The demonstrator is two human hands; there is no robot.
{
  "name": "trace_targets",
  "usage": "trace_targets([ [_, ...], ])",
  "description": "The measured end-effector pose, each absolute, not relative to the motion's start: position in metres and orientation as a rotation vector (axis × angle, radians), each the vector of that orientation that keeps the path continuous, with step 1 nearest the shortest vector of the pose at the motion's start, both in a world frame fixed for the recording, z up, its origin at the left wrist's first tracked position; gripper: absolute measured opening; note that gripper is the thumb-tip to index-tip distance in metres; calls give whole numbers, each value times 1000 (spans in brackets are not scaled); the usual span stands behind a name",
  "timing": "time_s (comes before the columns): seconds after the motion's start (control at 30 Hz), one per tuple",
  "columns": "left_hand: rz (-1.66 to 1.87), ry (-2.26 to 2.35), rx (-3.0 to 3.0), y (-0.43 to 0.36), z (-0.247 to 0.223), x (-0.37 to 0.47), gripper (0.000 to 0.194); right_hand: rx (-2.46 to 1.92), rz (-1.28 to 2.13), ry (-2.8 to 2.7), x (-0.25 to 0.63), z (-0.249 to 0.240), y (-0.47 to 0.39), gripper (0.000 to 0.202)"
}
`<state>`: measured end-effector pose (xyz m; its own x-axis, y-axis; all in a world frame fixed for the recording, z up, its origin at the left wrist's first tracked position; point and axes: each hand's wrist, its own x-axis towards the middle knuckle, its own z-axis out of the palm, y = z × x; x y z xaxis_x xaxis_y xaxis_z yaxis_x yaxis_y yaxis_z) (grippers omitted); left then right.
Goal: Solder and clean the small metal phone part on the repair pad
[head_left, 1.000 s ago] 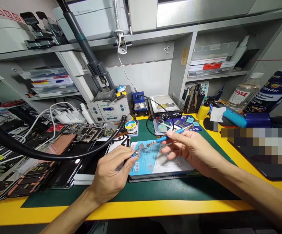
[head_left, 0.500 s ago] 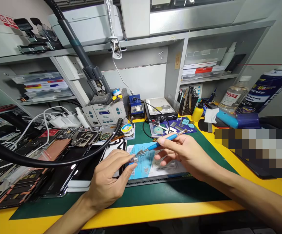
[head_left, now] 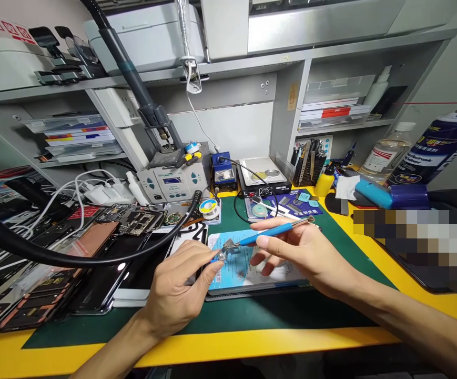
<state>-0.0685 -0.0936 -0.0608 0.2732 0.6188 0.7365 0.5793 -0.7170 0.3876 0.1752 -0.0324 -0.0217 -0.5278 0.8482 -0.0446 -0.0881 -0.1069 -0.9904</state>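
A small shiny metal part [head_left: 222, 256] is pinched between the thumb and fingers of my left hand [head_left: 186, 281]. My right hand [head_left: 295, 247] grips a blue-handled tool [head_left: 265, 235] between thumb and fingers, its other fingers loosely curled. The tool's metal tip points left and lies at or just above the small part; whether they touch I cannot tell. Both hands are over a light-blue and white printed sheet [head_left: 234, 271] on the green mat [head_left: 252, 318].
Opened phones and boards [head_left: 133, 218] crowd the left, crossed by a thick black hose [head_left: 94, 261]. Behind stand a grey control unit [head_left: 175, 181], a solder spool [head_left: 209, 208] and a tool rack [head_left: 311, 163]. At right are a yellow bottle [head_left: 324, 181] and a dark phone [head_left: 413, 263].
My right hand and the blue tool have shifted slightly, the tool now lying flatter. My left hand keeps its pinch. The whole view has moved a little.
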Motion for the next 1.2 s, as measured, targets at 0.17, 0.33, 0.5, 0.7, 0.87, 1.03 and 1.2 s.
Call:
trace_targets([
  [0.17, 1421, 1195, 2473, -94, -62, -70, 26, -852, 1708, -1487, 176, -22, -33, 35],
  [0.33, 1424, 1171, 2493, -94, -62, -70, 29, -791, 1715, -1465, 176, -26, -32, 31],
  [0.5, 1458, 1131, 2539, -94, -60, -71, 29, -766, 1740, -1412, 178, -24, -31, 25],
  [0.7, 1435, 1154, 2535, -95, -60, -73, 28, -810, 1698, -1355, 182, -21, -29, 25],
  [0.87, 1457, 1113, 2540, -95, -62, -74, 32, -757, 1693, -1396, 185, -24, -27, 25],
  [1.03, 1534, 1079, 2491, -92, -63, -75, 31, -758, 1669, -1392, 184, -26, -26, 24],
  [1.2, 1523, 937, 2547, -91, -61, -72, 34, -742, 1665, -1495, 179, -26, -29, 23],
])
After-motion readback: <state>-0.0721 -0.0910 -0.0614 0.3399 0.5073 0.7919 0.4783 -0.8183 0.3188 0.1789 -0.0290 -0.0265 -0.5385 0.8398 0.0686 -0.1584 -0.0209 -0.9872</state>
